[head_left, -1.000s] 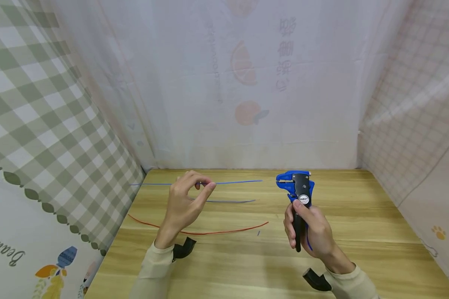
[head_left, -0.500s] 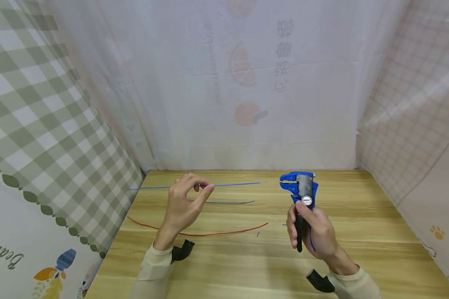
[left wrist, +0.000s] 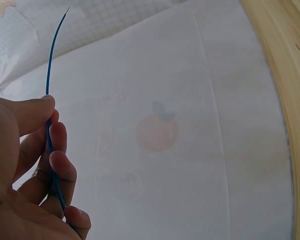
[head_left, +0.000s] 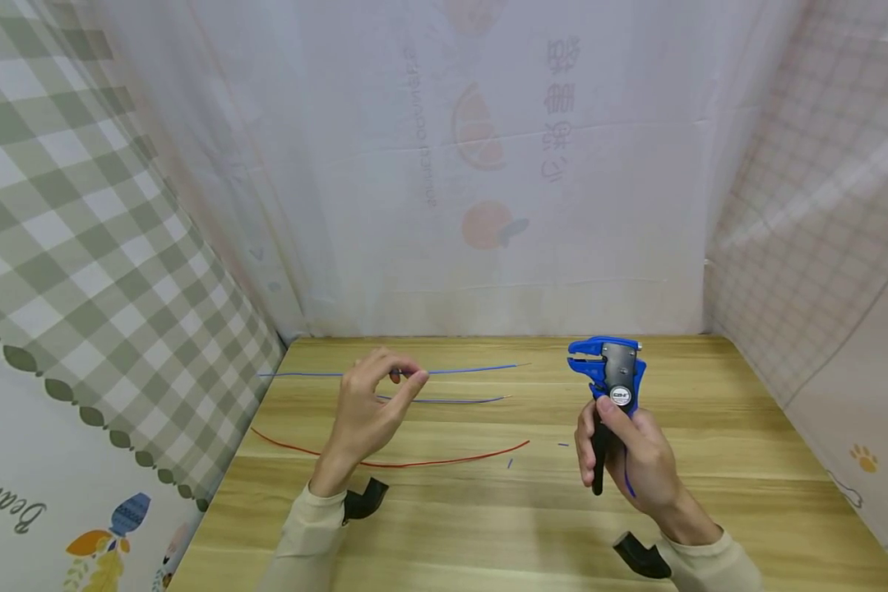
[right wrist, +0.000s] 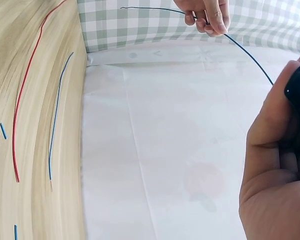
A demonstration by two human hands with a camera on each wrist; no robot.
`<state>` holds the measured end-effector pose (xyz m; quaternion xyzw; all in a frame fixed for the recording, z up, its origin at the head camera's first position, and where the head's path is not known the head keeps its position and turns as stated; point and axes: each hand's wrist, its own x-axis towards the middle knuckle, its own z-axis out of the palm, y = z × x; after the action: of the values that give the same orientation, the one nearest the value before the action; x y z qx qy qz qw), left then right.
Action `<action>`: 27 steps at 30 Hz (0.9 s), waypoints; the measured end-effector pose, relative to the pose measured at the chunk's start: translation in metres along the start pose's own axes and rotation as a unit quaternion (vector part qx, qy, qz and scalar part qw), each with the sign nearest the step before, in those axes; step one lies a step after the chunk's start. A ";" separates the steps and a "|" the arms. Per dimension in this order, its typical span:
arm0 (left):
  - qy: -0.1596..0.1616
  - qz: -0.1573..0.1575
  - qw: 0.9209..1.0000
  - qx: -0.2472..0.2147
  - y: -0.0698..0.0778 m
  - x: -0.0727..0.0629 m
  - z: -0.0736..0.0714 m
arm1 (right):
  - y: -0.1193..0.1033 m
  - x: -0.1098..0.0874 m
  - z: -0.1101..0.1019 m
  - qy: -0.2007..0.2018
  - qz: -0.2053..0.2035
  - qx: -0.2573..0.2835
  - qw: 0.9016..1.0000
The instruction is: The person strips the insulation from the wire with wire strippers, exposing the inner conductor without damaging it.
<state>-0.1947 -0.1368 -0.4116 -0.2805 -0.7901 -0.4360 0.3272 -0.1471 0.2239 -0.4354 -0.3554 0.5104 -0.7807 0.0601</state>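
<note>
My left hand (head_left: 370, 403) pinches a blue wire (head_left: 474, 369) between thumb and index finger, holding it above the table. In the left wrist view, the other fingers curl along the blue wire (left wrist: 50, 65), and its tip shows a thin bare end. My right hand (head_left: 640, 460) grips the black handle of a blue and black wire stripper (head_left: 616, 370), thumb along its side. The stripper's jaws point left, parted, with a gap between them and the wire's bare tip. Only the handle's dark end shows in the right wrist view.
Below the held wire, another blue wire (head_left: 459, 401) with a bare tip lies on the wooden table (head_left: 710, 427). A curved red wire (head_left: 444, 463) lies nearer. Two short blue scraps (head_left: 510, 464) rest near its right end. Patterned cloth walls (head_left: 488, 288) border the table.
The right hand has moved rightward with the wire stripper, widening the gap to the wire tip. A second blue scrap has come into view left of it. The left hand has shifted only slightly.
</note>
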 end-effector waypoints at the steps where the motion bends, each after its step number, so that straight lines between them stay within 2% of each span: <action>1: -0.001 -0.002 1.000 0.000 0.000 0.000 0.001 | 0.000 0.000 -0.001 -0.001 -0.003 0.003 1.000; 11: -0.010 -0.026 1.000 -0.004 -0.003 -0.004 0.008 | 0.002 -0.004 -0.008 -0.003 -0.012 0.013 1.000; 27: -0.044 -0.062 0.997 -0.022 -0.022 -0.015 0.026 | 0.003 -0.010 -0.018 0.000 -0.017 0.016 1.000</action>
<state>-0.2079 -0.1269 -0.4445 -0.2572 -0.8095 -0.4601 0.2584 -0.1522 0.2407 -0.4468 -0.3633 0.4914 -0.7898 0.0527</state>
